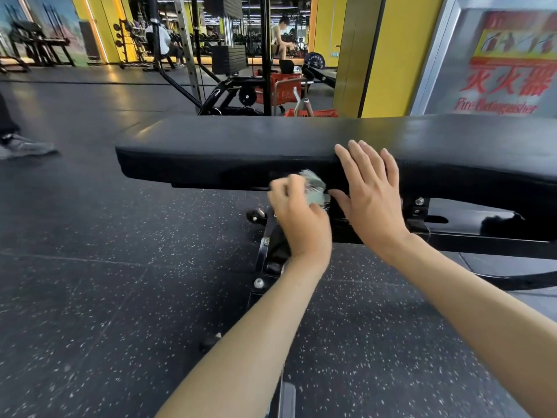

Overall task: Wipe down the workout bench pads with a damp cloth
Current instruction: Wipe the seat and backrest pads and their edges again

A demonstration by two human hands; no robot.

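Curled fingers of the left hand [298, 217] clench a pale green cloth [314, 188], as the head view shows. The bunched cloth is blurred and sticks out past the knuckles. It is pressed to the near side face of the black bench pad [241, 146], low down by that face's bottom edge. The right hand [372, 196] grasps nothing. Its fingers are straight and a little spread, laid flat over the pad's near edge just beside the cloth. The fingertips reach onto the top surface, and the thumb points down and left toward the cloth. Whether thumb and cloth touch cannot be told. Both forearms come in from the bottom of the view.

The pad runs across the view from its rounded left end to the right border, and its top is glossy. Under it, below the right hand, is the bench's black metal frame [482, 233] with bolts. A small wheel [256, 214] shows just left of the left hand. The bench stands on a dark speckled rubber floor [90, 282].

Beyond the pad's far edge are a yellow pillar [391, 55], a red-lettered fire extinguisher sign [509, 70] at the right, and a red basket cart [286, 89]. A grey shoe [27, 147] rests on the floor at the left border. Farther back, a person [281, 37] sits among racks of weights.
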